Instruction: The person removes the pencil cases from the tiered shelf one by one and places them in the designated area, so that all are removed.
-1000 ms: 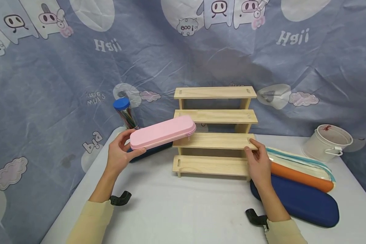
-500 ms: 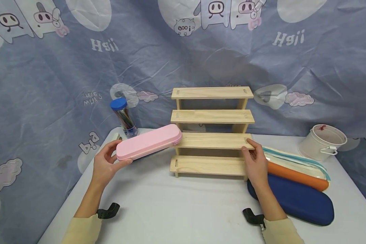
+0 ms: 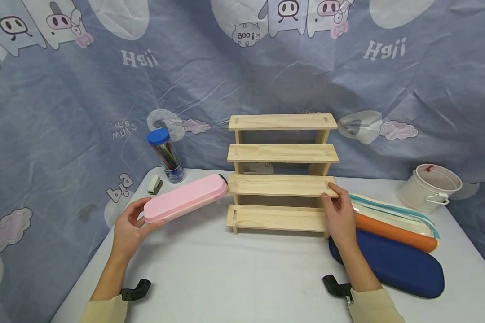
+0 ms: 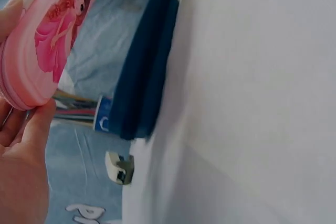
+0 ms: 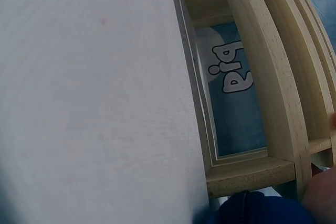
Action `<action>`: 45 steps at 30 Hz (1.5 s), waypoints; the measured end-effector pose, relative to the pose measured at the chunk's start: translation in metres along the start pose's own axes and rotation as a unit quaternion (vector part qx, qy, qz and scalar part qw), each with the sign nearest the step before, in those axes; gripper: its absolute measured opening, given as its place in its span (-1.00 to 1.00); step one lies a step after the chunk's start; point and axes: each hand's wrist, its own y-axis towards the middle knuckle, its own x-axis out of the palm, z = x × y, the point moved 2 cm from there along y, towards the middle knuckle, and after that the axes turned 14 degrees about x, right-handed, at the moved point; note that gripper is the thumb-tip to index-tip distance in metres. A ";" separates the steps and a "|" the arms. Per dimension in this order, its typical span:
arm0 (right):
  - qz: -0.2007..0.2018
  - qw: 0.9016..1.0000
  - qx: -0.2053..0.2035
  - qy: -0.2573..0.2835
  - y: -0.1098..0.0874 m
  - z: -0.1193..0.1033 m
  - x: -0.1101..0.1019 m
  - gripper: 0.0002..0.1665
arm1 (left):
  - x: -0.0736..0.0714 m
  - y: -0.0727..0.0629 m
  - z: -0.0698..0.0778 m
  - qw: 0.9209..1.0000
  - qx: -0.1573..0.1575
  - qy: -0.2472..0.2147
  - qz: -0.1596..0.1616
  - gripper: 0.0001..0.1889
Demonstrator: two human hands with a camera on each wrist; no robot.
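Observation:
My left hand (image 3: 127, 231) grips the left end of a pink zip pencil case (image 3: 186, 197), thumb below and fingers behind. The case is tilted with its right end higher and hangs above the table, beside the wooden rack. In the left wrist view, the pink case (image 4: 52, 35) shows a printed girl in a pink dress on its face. A four-tier wooden display rack (image 3: 280, 217) stands at the centre. My right hand (image 3: 340, 220) pinches the right end of its second shelf from the bottom; in the right wrist view only a bit of that hand shows.
A dark blue case (image 4: 144, 66) lies behind the pink one, mostly hidden in the head view. Back left are a blue-lidded jar of sticks (image 3: 167, 157) and a small stapler (image 3: 155, 185). Right: a navy case (image 3: 396, 267), a clear-and-orange pouch (image 3: 396, 233), a white bucket (image 3: 424, 193).
My left hand has moved left and down with the pink case, away from the rack's shelves, uncovering the stapler and jar base. The right hand stays on the same shelf end.

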 end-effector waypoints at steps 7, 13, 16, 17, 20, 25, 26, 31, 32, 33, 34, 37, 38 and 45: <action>0.000 1.000 -0.006 0.007 0.000 -0.001 0.000 -0.49 | -0.003 -0.007 0.010 1.000 -0.016 -0.010 0.000 -0.26; -0.002 1.000 -0.002 0.003 0.000 0.000 0.000 -0.49 | -0.005 -0.016 -0.009 0.999 -0.037 -0.010 -0.009 -0.25; -0.002 1.000 0.000 0.002 -0.001 0.000 0.001 -0.50 | -0.005 -0.019 -0.017 0.998 -0.052 0.012 -0.020 -0.25; -0.002 1.000 0.000 0.002 -0.001 0.000 0.001 -0.50 | -0.005 -0.020 -0.016 0.998 -0.053 0.017 -0.024 -0.25; -0.001 1.000 -0.003 0.003 0.000 0.000 0.001 -0.50 | -0.002 -0.019 -0.004 0.997 -0.061 0.028 -0.047 -0.27; -0.002 1.000 -0.006 0.007 0.001 0.001 0.001 -0.49 | 0.002 -0.020 -0.013 0.993 -0.061 0.054 -0.084 -0.25; -0.003 1.000 -0.006 0.007 0.001 0.001 0.001 -0.49 | 0.002 -0.021 -0.019 0.993 -0.061 0.057 -0.089 -0.24; -0.004 1.000 -0.003 0.006 0.000 0.002 0.001 -0.49 | 0.001 -0.023 -0.046 0.992 -0.062 0.060 -0.093 -0.21; -0.005 1.000 -0.003 0.006 0.001 0.002 0.001 -0.49 | 0.001 -0.024 -0.049 0.992 -0.062 0.061 -0.095 -0.20; -0.004 1.000 -0.002 0.005 0.001 0.002 0.001 -0.49 | 0.000 -0.024 -0.051 0.991 -0.061 0.067 -0.097 -0.19; -0.004 1.000 -0.002 0.005 0.001 0.002 0.002 -0.49 | 0.000 -0.024 -0.053 0.990 -0.060 0.076 -0.100 -0.18; -0.005 1.000 -0.001 0.006 0.001 0.001 0.002 -0.49 | 0.001 -0.025 -0.055 0.987 -0.057 0.105 -0.108 -0.16; -0.005 1.000 0.000 0.006 0.001 0.001 0.002 -0.49 | 0.001 -0.025 -0.055 0.985 -0.053 0.115 -0.113 -0.16; -0.010 1.000 0.013 -0.001 0.000 0.000 0.000 -0.48 | 0.002 -0.027 -0.058 0.982 -0.047 0.143 -0.113 -0.13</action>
